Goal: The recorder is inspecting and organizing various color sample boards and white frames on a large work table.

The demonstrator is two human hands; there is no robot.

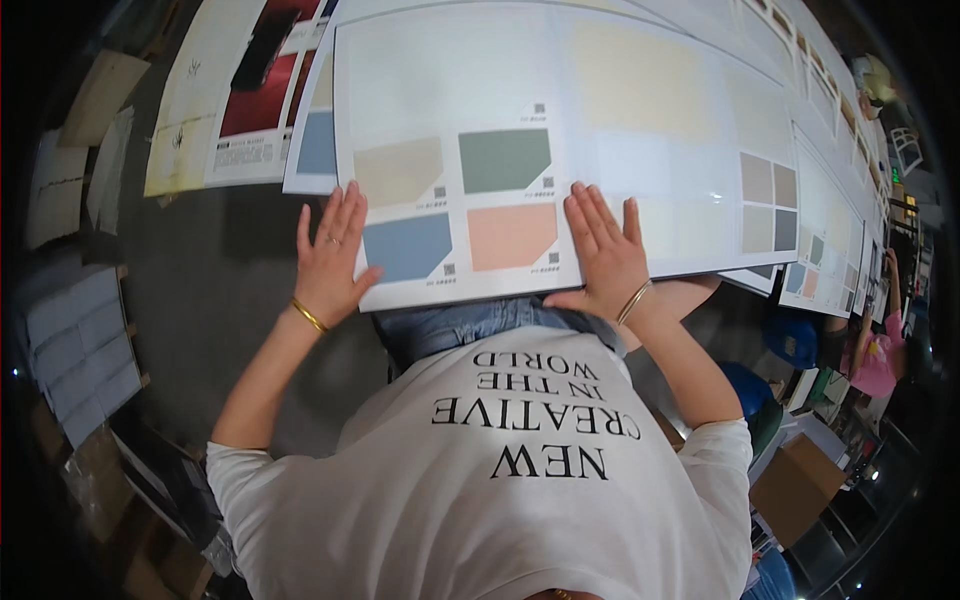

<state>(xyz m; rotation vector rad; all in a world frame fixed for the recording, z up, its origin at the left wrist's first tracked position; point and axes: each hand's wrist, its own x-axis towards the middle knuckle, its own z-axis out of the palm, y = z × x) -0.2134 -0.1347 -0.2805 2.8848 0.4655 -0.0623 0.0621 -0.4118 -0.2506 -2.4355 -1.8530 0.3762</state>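
Observation:
In front of me lies a large white colour sample board (400,80) with cream, green, blue and salmon swatches in its lower left part. Its right part bears pale panels and a block of grey-brown squares. My left hand (338,255), with a ring and a gold bangle, rests flat along the board's left edge, fingers stretched out and thumb at the blue swatch. My right hand (607,250) lies open on the board just right of the salmon swatch, its thumb near the front edge.
A dark phone-like object (265,45) lies on a printed sheet (180,130) at upper left. Stacked white packs (80,340) stand on the left. At right are more sample boards (815,265), a blue stool (790,335), a cardboard box (797,487) and a person in pink (878,362).

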